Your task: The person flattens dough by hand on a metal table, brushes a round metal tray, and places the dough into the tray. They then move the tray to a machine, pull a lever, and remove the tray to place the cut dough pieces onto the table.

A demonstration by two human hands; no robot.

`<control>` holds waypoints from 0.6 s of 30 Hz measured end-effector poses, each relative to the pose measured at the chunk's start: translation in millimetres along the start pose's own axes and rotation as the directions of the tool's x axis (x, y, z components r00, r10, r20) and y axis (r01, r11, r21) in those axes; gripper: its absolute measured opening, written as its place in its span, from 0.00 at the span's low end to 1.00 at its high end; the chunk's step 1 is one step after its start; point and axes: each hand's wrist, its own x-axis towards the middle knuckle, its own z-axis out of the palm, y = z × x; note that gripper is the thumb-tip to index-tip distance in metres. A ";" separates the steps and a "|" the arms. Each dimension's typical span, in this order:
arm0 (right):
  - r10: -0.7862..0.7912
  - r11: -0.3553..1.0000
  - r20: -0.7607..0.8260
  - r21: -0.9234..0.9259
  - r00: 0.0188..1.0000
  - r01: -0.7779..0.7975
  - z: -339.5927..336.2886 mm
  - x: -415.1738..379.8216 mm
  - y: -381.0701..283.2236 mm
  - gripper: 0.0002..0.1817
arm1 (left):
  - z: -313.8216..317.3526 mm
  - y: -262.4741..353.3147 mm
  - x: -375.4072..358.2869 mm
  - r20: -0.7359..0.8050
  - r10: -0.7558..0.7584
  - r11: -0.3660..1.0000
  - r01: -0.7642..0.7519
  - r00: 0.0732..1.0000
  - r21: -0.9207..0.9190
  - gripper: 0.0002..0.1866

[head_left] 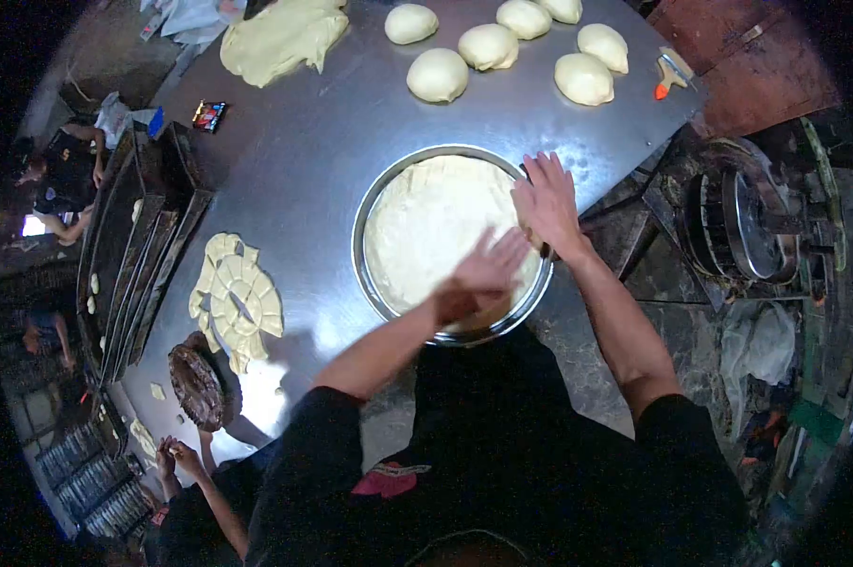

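A round metal pan (359, 248) stands at the table's near edge, lined with a flat layer of pale dough (426, 222). Over the lower right part of the dough is my left hand (483, 274), blurred, its fingers stretched toward the upper right. My right hand (547, 203) lies at the pan's right rim with its fingers extended, pointing up and away. Neither hand shows anything held. Whether the left palm touches the dough cannot be made out.
Several dough balls (437, 76) and a scraper (672, 74) lie on the metal table (294, 161). A flattened dough sheet (280, 42) is at the upper left. Cut dough pieces (240, 300), a dark bowl (197, 386) and a co-worker's hands (176, 455) are left. Stacked trays (153, 255) stand farther left.
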 end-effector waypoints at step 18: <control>0.908 0.258 0.304 0.142 0.290 -0.956 -139.6 -282.4 64.8 0.18 | -25.2 109.6 -74.3 0.597 -0.210 -0.750 0.264 0.774 -0.606 0.29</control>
